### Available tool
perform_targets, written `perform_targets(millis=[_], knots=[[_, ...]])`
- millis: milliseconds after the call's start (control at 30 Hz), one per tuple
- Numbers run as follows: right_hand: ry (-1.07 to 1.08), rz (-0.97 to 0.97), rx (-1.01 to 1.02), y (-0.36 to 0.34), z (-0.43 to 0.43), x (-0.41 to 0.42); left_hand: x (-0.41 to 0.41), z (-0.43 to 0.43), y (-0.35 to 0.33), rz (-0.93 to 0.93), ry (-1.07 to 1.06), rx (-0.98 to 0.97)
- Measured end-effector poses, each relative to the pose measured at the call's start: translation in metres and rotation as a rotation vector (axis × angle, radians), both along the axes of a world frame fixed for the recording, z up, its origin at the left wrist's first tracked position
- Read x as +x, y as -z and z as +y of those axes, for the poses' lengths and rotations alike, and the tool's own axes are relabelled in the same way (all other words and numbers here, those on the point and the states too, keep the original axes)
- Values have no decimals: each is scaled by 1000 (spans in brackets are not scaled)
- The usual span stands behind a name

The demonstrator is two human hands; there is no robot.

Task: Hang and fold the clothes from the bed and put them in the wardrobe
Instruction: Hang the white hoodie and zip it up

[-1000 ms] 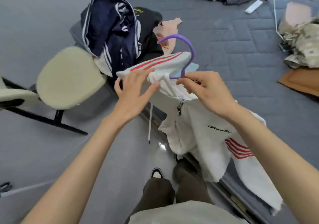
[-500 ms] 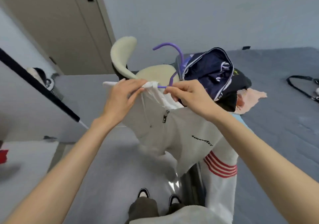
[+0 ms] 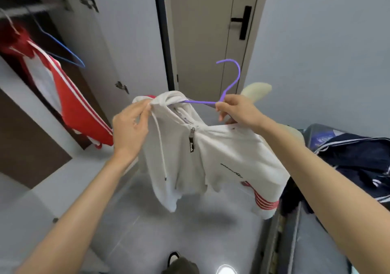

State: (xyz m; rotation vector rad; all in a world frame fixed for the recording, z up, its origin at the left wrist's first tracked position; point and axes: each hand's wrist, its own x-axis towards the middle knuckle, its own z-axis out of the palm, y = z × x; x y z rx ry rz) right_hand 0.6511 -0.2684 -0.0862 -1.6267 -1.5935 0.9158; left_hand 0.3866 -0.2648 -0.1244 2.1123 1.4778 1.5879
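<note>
A white zip hoodie (image 3: 213,157) with red sleeve stripes hangs in the air on a purple hanger (image 3: 231,84), its hook pointing up. My left hand (image 3: 130,126) pinches the hoodie's left shoulder at the hood. My right hand (image 3: 238,110) grips the hanger at the base of the hook together with the right shoulder. The open wardrobe (image 3: 19,67) is at the left, with a rail (image 3: 31,9) near the top. A red garment (image 3: 69,96) with white stripes hangs there beside an empty blue hanger (image 3: 63,50).
A grey door (image 3: 202,31) with a black handle stands straight ahead. A cream chair (image 3: 256,90) shows behind my right hand. The bed (image 3: 316,242) at the right carries a navy striped garment (image 3: 354,164). Grey floor tiles (image 3: 130,231) and my shoe lie below.
I have turned from the bed to face the wardrobe and door, carrying the hoodie on the hanger higher. Both hands keep their holds.
</note>
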Motion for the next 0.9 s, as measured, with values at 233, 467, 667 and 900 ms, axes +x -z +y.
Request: perform_targets(millis=[233,467,667,900], knots=[[-231,251,-119,-12,74,-108,-62,35,27,236,-31,-233],[-274,182,-95,-20,121,-170,-43,66,27,60,101,-412],[-298,317,-116,-33,147,-198,-51,93,24,-166,138,-696],[-262,323,-34,-33,177,-212,-96,112,52,6,66,-659]])
